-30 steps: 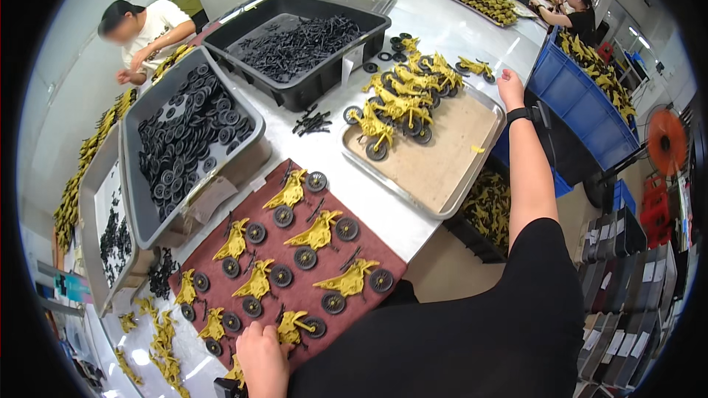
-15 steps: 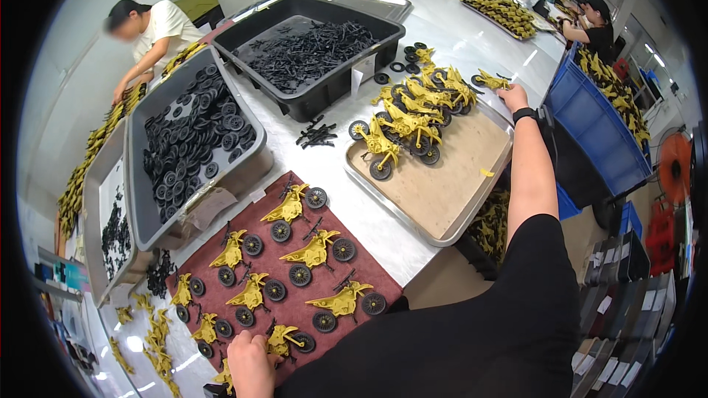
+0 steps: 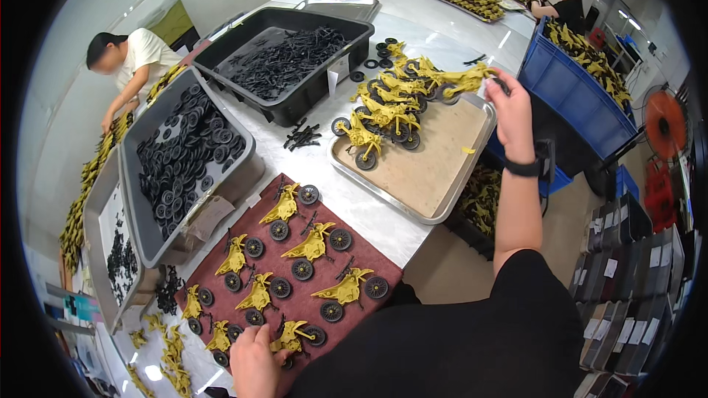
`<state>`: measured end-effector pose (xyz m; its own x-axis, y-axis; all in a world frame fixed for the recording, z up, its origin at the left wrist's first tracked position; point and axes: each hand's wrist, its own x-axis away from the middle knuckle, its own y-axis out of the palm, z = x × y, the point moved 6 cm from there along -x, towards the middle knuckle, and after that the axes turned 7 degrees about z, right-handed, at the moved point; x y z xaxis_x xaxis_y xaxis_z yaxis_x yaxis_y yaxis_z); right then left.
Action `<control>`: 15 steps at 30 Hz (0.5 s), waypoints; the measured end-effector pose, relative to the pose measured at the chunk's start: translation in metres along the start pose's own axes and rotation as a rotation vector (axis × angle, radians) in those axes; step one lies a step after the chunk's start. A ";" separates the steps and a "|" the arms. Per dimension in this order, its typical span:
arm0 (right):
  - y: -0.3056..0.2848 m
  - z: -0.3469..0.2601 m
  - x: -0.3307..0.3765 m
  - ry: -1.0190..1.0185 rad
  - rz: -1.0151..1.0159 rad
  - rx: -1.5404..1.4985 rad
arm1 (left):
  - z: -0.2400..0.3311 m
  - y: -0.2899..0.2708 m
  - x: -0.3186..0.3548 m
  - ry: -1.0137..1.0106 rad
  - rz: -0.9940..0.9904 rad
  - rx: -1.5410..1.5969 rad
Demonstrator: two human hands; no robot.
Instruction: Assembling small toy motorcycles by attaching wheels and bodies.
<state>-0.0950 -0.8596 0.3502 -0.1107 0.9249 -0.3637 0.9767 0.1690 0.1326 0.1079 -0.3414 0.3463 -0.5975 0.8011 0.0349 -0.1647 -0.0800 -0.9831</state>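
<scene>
My right hand is raised over the tray's far right corner, fingers pinched on a yellow toy motorcycle with a black wheel. Close to my body, my left hand has its fingers closed at the tail of another yellow toy motorcycle, low on the dark red mat. Its grip is partly hidden. Several more yellow toy motorcycles lie in rows on that mat, with black wheels and handlebars. Finished-looking ones crowd the left side of the beige-lined metal tray.
A grey bin of black wheels and a black bin of thin black parts stand beyond the mat. Loose yellow pieces lie at left. A blue crate stands right of the table. Two other people work farther off.
My right hand has lifted the toy motorcycle from beside the tray's far corner and brought it nearer. My left hand stays at the low motorcycle. The whole view has shifted slightly.
</scene>
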 end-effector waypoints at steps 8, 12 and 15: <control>0.118 -0.062 0.177 0.073 -0.485 -0.265 | 0.032 -0.037 -0.033 0.148 0.424 0.371; 0.149 -0.078 0.232 0.004 -0.732 -0.208 | 0.025 -0.036 -0.042 0.062 0.459 0.742; 0.167 -0.086 0.260 0.050 -0.829 -0.313 | 0.022 -0.028 -0.042 0.063 0.383 0.875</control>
<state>0.0235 -0.5616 0.3566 -0.7753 0.4758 -0.4154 0.4842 0.8700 0.0930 0.1203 -0.3861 0.3766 -0.6932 0.6571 -0.2962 -0.5102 -0.7376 -0.4424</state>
